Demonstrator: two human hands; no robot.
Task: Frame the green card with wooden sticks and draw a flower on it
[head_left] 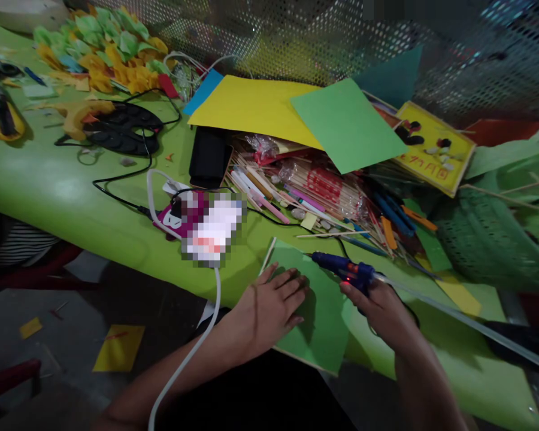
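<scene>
My left hand [269, 308] lies flat, fingers spread, on a green paper-covered board [323, 326] at the near edge of the lime-green table [63, 191]. A blue hot-glue gun [344, 270] is gripped in my right hand [381, 311]. Its nozzle points left, just above the board's upper edge, and a small red light glows on its body. A long clear glue stick [458, 317] runs out of the gun's back toward the right.
Yellow [251, 108] and green paper sheets [348, 123] lie over a heap of sticks and pens [323, 197]. A power strip [193, 221] with a white cable [184, 365] sits left of the board. Paper flowers [103, 51] and another glue gun [78, 114] lie far left.
</scene>
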